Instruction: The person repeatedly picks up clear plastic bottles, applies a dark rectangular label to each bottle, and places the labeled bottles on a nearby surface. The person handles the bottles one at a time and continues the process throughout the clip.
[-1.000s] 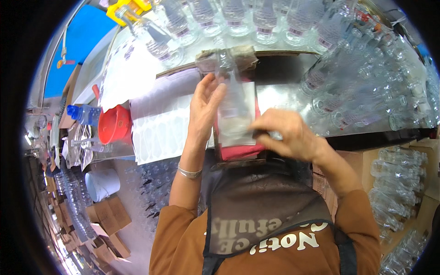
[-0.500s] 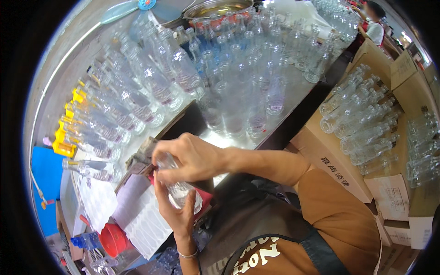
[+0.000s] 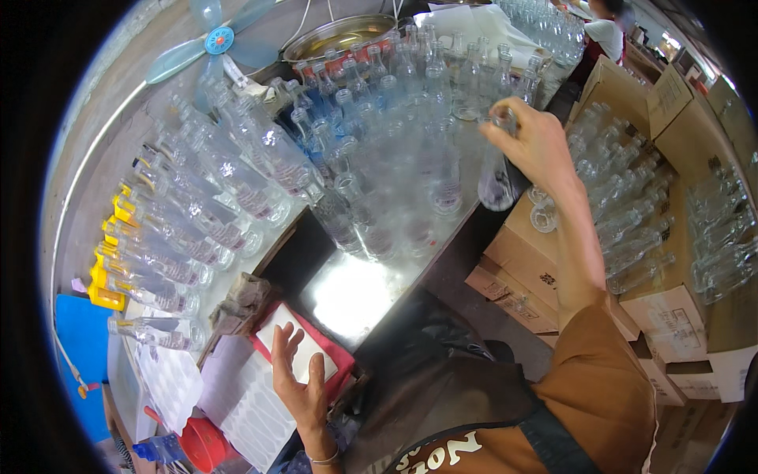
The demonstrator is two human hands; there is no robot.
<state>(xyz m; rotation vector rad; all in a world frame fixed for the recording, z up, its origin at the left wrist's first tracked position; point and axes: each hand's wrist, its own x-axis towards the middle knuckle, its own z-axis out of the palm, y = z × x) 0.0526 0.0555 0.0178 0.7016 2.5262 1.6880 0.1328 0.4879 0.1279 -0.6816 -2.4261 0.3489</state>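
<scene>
My right hand [image 3: 538, 148] grips a clear glass bottle [image 3: 496, 183] by its neck. That bottle hangs with its base down at the right edge of the metal table [image 3: 410, 267], between the standing bottles and the open carton. My left hand [image 3: 298, 385] is open and holds nothing, its fingers spread and slightly bent. It is beside a red pad [image 3: 342, 381] with a white piece [image 3: 317, 346] lying on it. Left of the pad are sheets of bottle-shaped clear labels [image 3: 251, 395]. A crumpled grey cloth [image 3: 239, 304] sits above the pad.
Many glass bottles [image 3: 379, 95] stand on the table; labelled ones [image 3: 178, 261] line the left side by yellow holders [image 3: 106, 276]. At the right, cartons [image 3: 545, 276] hold more bottles. A metal basin [image 3: 343, 39], a fan [image 3: 219, 39], a red container [image 3: 207, 442] and a distant person [image 3: 606, 35] also show.
Both hands were together around a bottle over the red pad. Now my right hand is far to the right with a bottle; my left hand is open, and the pad is uncovered.
</scene>
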